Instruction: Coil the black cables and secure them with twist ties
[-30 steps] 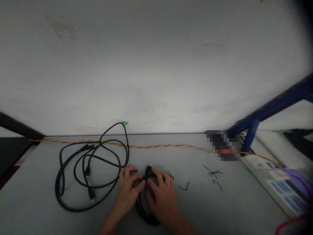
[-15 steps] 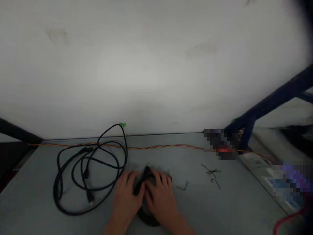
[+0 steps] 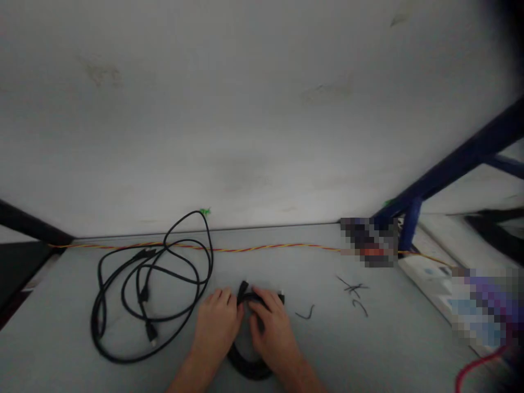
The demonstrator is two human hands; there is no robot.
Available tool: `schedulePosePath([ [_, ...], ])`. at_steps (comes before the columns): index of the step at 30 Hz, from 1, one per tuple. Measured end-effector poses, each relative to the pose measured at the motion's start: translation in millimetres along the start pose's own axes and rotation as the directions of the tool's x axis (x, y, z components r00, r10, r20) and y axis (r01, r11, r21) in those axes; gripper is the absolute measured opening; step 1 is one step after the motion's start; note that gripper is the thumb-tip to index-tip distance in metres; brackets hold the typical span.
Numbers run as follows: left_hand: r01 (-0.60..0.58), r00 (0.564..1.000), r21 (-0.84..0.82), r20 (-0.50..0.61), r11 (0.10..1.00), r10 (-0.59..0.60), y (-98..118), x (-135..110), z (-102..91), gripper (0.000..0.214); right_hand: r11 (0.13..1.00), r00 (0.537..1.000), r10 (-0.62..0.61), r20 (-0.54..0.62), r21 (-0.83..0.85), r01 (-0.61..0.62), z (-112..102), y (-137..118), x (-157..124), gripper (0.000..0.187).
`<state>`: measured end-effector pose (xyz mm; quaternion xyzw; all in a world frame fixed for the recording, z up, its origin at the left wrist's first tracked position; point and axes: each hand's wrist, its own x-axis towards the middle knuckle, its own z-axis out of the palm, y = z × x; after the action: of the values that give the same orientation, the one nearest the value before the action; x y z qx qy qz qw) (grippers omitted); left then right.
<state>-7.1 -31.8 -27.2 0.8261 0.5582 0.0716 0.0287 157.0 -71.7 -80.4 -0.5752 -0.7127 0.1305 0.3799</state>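
Note:
Both my hands rest on a small coiled black cable (image 3: 249, 364) lying on the grey table (image 3: 368, 349) near its front edge. My left hand (image 3: 216, 327) grips the coil's left side, fingers curled over it. My right hand (image 3: 272, 330) holds the coil's top and right side, fingers bent around the bundle. A black plug end (image 3: 243, 287) sticks up between the two hands, and another plug end (image 3: 280, 299) shows past my right fingertips. The coil's lower loop shows below my palms.
A loose tangle of black cables (image 3: 151, 289) lies to the left. A twisted red-yellow wire (image 3: 262, 249) runs along the table's back edge by the white wall. Small black ties (image 3: 354, 289) lie to the right. A blue frame (image 3: 450, 169) and a white box (image 3: 434, 278) stand at right.
My hands have drawn closer together on the coil and squeezed it narrower. The view has shifted slightly. The loose cables have not moved.

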Motion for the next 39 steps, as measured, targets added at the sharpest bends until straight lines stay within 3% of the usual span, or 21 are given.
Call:
schedulePosePath([
  [8, 0.123, 0.99, 0.003, 0.061, 0.992, -0.123, 2, 11, -1.5, 0.019, 0.984, 0.98, -0.167, 0.108, 0.076, 0.16, 0, 15, 25, 0.05],
  [11, 0.171, 0.983, -0.012, 0.075, 0.985, -0.169, -7, 10, -8.8, 0.022, 0.96, 0.975, -0.212, 0.061, 0.202, 0.196, -11, 13, 38, 0.048],
  [14, 0.207, 0.978, -0.095, 0.046, 0.974, -0.204, -13, 1, -14.7, 0.03, 0.926, 0.982, -0.156, -0.107, 0.331, 0.183, -39, 14, 45, 0.045],
  [16, 0.191, 0.976, -0.162, -0.07, 0.968, -0.204, -10, -7, -16.0, 0.034, 0.934, 0.984, -0.035, -0.172, 0.344, 0.094, -66, 22, 45, 0.041],
  [20, -0.007, 0.937, -0.187, -0.343, 0.982, -0.058, 23, -25, -8.8, 0.034, 0.974, 0.99, 0.139, -0.037, 0.183, -0.13, -124, 60, 33, 0.029],
  [22, -0.117, 0.923, -0.179, -0.383, 0.977, 0.041, 47, -33, 0.2, 0.033, 0.979, 0.982, 0.184, 0.046, 0.08, -0.188, -144, 80, 21, 0.029],
  [25, -0.184, 0.924, -0.16, -0.364, 0.97, 0.115, 74, -40, 18.0, 0.04, 0.976, 0.97, 0.215, 0.113, 0.01, -0.218, -158, 94, 2, 0.032],
  [28, -0.203, 0.911, -0.166, -0.393, 0.965, 0.124, 79, -45, 33.4, 0.042, 0.964, 0.945, 0.262, 0.194, -0.013, -0.265, -153, 86, -14, 0.034],
  [31, -0.216, 0.898, -0.193, -0.424, 0.957, 0.117, 73, -47, 39.2, 0.042, 0.925, 0.885, 0.375, 0.275, -0.052, -0.376, -131, 63, -29, 0.035],
  [35, -0.273, 0.926, -0.263, -0.334, 0.926, 0.178, 68, -51, 37.9, 0.034, 0.864, 0.828, 0.493, 0.267, -0.042, -0.501, -96, 38, -39, 0.036],
  [39, -0.351, 0.911, -0.256, -0.316, 0.9, 0.265, 61, -53, 40.5, 0.034, 0.8, 0.779, 0.592, 0.209, -0.035, -0.599, -83, 36, -26, 0.031],
])
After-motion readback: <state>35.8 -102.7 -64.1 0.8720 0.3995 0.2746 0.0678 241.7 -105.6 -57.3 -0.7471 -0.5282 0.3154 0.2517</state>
